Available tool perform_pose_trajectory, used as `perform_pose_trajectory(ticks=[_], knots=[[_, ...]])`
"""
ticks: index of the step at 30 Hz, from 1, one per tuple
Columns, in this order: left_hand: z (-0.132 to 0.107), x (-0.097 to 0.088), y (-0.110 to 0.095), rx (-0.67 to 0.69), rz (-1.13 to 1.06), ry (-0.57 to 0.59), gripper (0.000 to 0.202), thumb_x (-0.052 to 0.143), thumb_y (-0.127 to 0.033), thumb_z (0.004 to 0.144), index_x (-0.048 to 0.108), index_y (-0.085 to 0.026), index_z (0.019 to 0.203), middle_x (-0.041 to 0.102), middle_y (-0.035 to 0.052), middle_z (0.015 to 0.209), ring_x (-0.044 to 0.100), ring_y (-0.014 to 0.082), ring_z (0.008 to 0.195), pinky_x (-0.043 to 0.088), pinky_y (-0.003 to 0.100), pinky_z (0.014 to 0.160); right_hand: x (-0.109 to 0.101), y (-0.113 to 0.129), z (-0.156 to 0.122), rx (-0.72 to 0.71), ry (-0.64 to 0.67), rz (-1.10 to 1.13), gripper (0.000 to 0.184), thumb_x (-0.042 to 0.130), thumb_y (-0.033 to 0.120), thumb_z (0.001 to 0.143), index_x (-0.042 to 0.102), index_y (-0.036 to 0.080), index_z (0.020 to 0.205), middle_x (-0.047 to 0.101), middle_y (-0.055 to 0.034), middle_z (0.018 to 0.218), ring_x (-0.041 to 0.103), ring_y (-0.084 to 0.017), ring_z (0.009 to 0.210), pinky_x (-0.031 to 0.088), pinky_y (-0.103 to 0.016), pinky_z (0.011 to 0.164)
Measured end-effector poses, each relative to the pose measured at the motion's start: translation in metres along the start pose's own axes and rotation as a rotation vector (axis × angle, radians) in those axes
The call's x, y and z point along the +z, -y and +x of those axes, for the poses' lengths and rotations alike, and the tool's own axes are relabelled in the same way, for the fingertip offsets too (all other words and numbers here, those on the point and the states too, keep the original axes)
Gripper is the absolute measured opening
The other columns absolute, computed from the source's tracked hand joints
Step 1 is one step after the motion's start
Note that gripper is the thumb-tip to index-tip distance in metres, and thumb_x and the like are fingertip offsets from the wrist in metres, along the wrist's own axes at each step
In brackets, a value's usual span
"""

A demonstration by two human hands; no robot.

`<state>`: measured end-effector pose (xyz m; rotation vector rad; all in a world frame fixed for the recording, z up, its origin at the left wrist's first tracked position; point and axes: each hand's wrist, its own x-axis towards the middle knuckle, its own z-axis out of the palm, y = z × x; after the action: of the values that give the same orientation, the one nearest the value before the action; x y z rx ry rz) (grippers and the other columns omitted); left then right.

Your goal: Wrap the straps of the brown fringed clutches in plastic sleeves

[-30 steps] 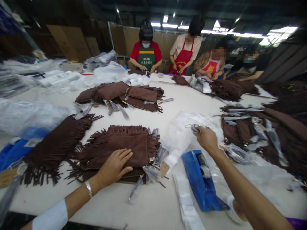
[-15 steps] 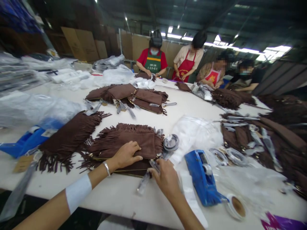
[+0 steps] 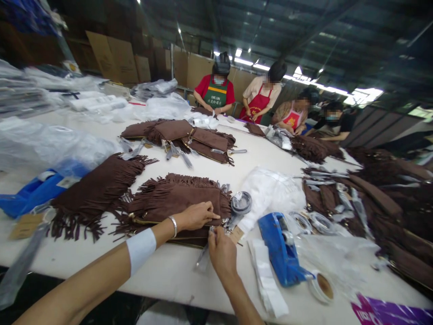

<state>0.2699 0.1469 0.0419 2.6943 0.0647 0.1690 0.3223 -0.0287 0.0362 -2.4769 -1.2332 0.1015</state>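
A dark brown fringed bag (image 3: 189,201) lies before me, its gold zip edge toward me and more brown fabric beneath it. My left hand (image 3: 196,215) rests on the bag's right part with fingers stretched toward its corner. At that corner, my right hand (image 3: 223,253) is closed in a pinch at the end of a plastic-wrapped strap (image 3: 203,259), which is partly hidden behind the fingers. A coiled, wrapped shoulder strap (image 3: 241,203) lies right of the bag. Near my right hand is a brown card tag (image 3: 236,234).
A blue tape dispenser (image 3: 282,253), white strips (image 3: 267,275) and a tape roll (image 3: 321,286) lie on the right. Another fringed bag (image 3: 98,194) and a blue dispenser (image 3: 30,194) are left. Stacked bags (image 3: 189,135) lie farther back. Several people work across the table.
My left hand has slid right across the bag to its corner. My right hand has moved slightly left and now pinches close to the bag's corner. The view has shifted slightly.
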Motion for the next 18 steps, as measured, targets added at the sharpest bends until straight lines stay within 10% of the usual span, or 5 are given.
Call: perform_pose_trajectory(ticks=[6,14,18], knots=[[0.005,-0.007,0.003,-0.016,-0.056,0.095,0.032,0.048,-0.027,0.093,0.061,-0.036,0.121,0.052,0.0018,0.104,0.055,0.0157,0.092,0.043,0.025,0.082,0.034,0.052,-0.008,-0.033,0.062,0.065,0.018,0.046,0.025,0.093,0.058,0.014,0.101,0.07,-0.0084,0.075,0.065,-0.02,0.062,0.036,-0.025,0.053],[-0.046,-0.015,-0.011,-0.12,0.196,-0.119,0.057,0.065,-0.043,0.081,0.048,-0.024,0.132,0.05,0.0112,0.126,0.046,0.0298,0.112,0.04,0.043,0.092,-0.012,-0.026,0.023,-0.412,-0.109,-0.012,0.028,0.047,0.025,0.094,0.056,0.019,0.12,0.06,-0.0113,0.117,0.053,-0.025,0.109,0.041,-0.038,0.09],[-0.045,-0.011,-0.013,-0.141,0.234,-0.113,0.029,0.049,-0.032,0.092,0.057,-0.019,0.117,0.06,0.0101,0.104,0.055,0.025,0.097,0.043,0.038,0.085,-0.016,-0.036,0.054,-0.495,-0.009,-0.013,0.018,0.047,0.025,0.095,0.063,0.022,0.103,0.066,-0.0057,0.099,0.056,-0.021,0.095,0.042,-0.031,0.084]])
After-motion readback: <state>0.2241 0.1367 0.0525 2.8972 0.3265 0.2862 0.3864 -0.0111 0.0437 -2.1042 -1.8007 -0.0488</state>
